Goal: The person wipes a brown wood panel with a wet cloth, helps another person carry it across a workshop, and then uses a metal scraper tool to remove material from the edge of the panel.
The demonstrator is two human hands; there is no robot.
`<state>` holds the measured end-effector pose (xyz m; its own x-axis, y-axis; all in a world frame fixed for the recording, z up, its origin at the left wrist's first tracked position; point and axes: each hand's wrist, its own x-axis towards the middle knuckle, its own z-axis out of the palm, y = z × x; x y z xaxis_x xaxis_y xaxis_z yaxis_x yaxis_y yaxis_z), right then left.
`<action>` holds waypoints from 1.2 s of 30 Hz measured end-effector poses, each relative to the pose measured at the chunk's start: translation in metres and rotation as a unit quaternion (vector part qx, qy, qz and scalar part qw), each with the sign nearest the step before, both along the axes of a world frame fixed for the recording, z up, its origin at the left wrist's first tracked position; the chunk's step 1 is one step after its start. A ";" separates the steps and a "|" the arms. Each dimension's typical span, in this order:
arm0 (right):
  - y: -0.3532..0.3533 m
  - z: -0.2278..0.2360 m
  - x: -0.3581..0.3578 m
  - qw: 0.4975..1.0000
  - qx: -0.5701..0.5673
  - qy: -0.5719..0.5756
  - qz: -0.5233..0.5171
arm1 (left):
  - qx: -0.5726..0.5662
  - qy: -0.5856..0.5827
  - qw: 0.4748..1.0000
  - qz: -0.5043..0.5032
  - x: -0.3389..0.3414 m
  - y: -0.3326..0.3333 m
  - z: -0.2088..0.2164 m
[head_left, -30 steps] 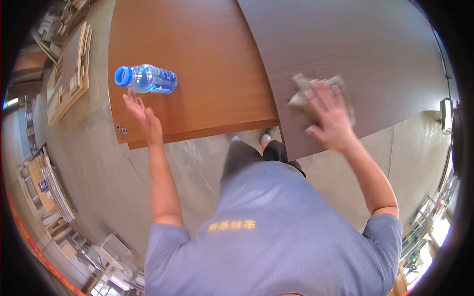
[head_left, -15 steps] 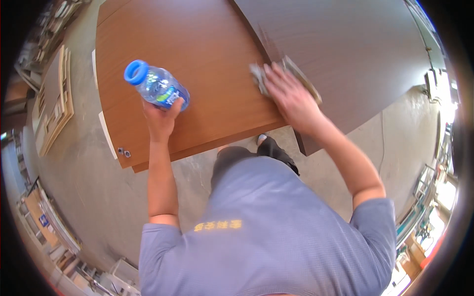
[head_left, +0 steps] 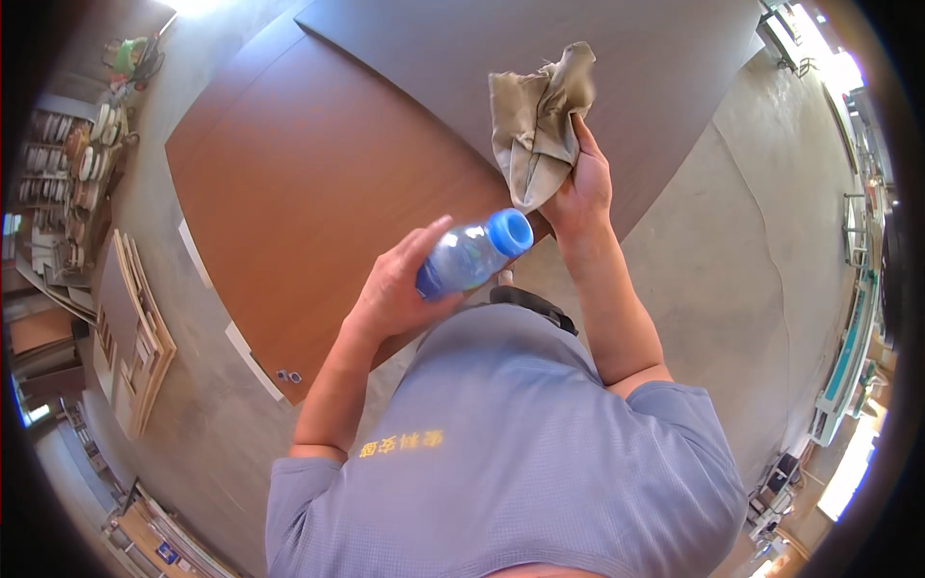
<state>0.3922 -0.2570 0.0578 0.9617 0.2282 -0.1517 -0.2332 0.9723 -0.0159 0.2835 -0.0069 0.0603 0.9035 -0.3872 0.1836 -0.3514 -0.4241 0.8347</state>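
My left hand is wrapped round a clear plastic bottle with a blue cap or collar at its mouth. The bottle is tilted, its blue top pointing right toward the cloth, with a small gap between them. A beige cloth rests bunched in my right hand, raised above the panels, its folds spreading away from the palm. Most of the right fingers are hidden behind the cloth. Beneath both hands lie a reddish-brown wood panel and, overlapping it on the right, a dark grey-brown panel.
Two small metal round pieces sit at the brown panel's near left corner. Stacked boards lean on the left, in front of shelves with rolls. A thin cable runs along the floor at right.
The cloth has come up off the panel in my right hand and turned over. My left hand has brought the bottle rightward and tipped it toward the cloth. The view has turned.
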 end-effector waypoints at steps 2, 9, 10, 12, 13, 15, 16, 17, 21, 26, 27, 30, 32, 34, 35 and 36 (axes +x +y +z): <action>0.000 0.006 0.004 0.999 0.040 -0.008 0.019 | 0.046 0.001 0.999 -0.018 0.002 -0.005 0.000; 0.018 0.030 -0.007 0.967 -0.255 0.001 -0.017 | -0.025 0.044 0.996 0.077 0.020 -0.023 0.023; 0.013 0.023 -0.011 0.926 -0.367 -0.082 0.007 | -0.008 0.034 0.996 0.088 0.023 -0.026 0.030; 0.006 0.017 -0.012 0.810 -0.543 -0.220 0.021 | -0.002 0.044 0.994 0.100 0.030 -0.033 0.043; 0.006 0.018 -0.012 0.747 -0.607 -0.271 0.004 | 0.003 0.056 0.993 0.108 0.033 -0.035 0.049; 0.010 0.026 -0.021 0.773 -0.587 -0.241 -0.011 | 0.023 0.061 0.991 0.117 0.037 -0.037 0.061; 0.007 0.030 -0.017 0.745 -0.622 -0.239 0.029 | 0.059 0.048 0.990 0.119 0.040 -0.038 0.068; 0.009 0.027 -0.011 0.747 -0.619 -0.240 0.031 | 0.094 0.036 0.988 0.120 0.041 -0.039 0.071; 0.007 0.018 0.010 0.974 -0.223 0.023 0.038 | 0.121 0.026 0.985 0.116 0.047 -0.028 0.075; 0.006 0.016 0.010 0.959 -0.261 -0.098 0.044 | 0.193 0.090 0.975 0.065 0.053 -0.035 0.089; 0.005 0.012 0.012 0.960 -0.258 -0.097 0.043 | 0.196 0.091 0.974 0.064 0.055 -0.036 0.091; 0.003 0.003 0.020 0.976 -0.200 -0.045 0.073 | 0.251 0.106 0.961 0.053 0.061 -0.041 0.101; 0.004 0.002 0.024 0.975 -0.205 -0.007 0.084 | 0.323 0.134 0.936 0.035 0.069 -0.044 0.110; 0.006 0.001 0.024 0.973 -0.217 0.012 0.081 | 0.353 0.126 0.927 0.021 0.078 -0.048 0.116; 0.007 0.001 0.024 0.969 -0.231 0.029 0.077 | 0.380 0.116 0.918 0.008 0.082 -0.050 0.118; 0.007 0.002 0.024 0.970 -0.229 0.030 0.078 | 0.381 0.117 0.917 0.008 0.084 -0.051 0.120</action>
<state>0.4160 -0.2499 0.0595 0.9078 0.2651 -0.3250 -0.3897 0.8196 -0.4199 0.3672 -0.0580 0.1802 0.8903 -0.3091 -0.3345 -0.1897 -0.9193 0.3448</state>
